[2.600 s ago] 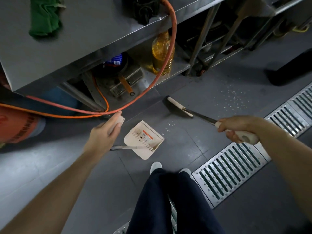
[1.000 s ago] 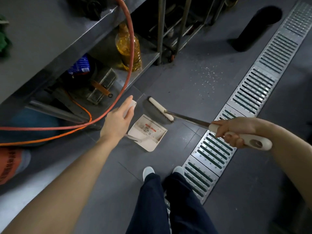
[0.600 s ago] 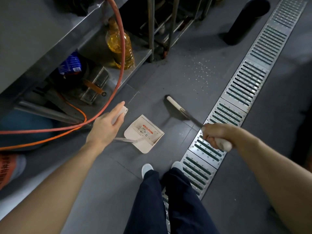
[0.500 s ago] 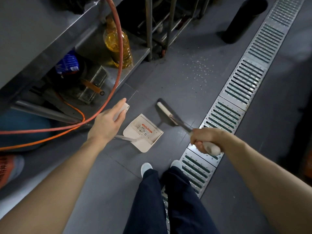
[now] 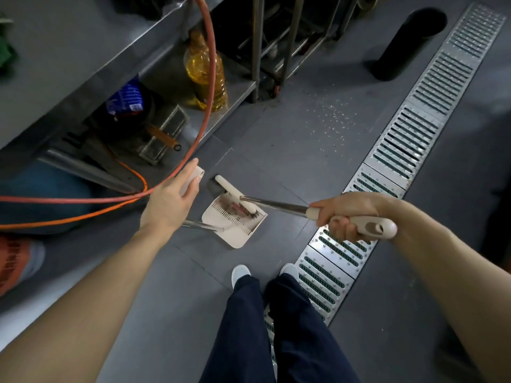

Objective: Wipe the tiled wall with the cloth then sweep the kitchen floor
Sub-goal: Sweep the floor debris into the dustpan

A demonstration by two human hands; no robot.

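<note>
We use the dustpan [image 5: 235, 225] as our reference; it sits flat on the grey floor [image 5: 290, 150], just ahead of our white shoes [image 5: 240, 272].

Left hand [image 5: 168, 203]: just left of the dustpan, fingers closed around the pale grip at the top of the pan's upright handle [image 5: 201, 225], index finger lying straight along it. The metal shaft runs from under the hand down to the pan.

Right hand [image 5: 343, 214]: right of the dustpan, fist wrapped tight round the beige grip of the broom [image 5: 237, 196]. The grip's end with its hanging hole sticks out past the fist. The steel shaft runs left from the fist to the broom head.

Broom head: across the dustpan's far edge, bristles over the pan's mouth, blurred. Dark smear of debris visible inside the pan, next to the comb teeth.

Scattered white crumbs [image 5: 331, 117] lie on the floor well beyond the dustpan, to its right, near the floor drain grate [image 5: 409, 150]. The grate runs diagonally, to the right of the pan, passing under our right hand.

Far left of the dustpan: steel table [image 5: 69, 51] with a lower shelf holding an oil bottle [image 5: 204, 70]. An orange hose [image 5: 204, 106] loops down from the table and passes just behind our left hand.

Cloth: only a green scrap [image 5: 5, 51] at the frame edge on the tabletop, far up-left of the pan; we cannot tell whether that is it.
</note>
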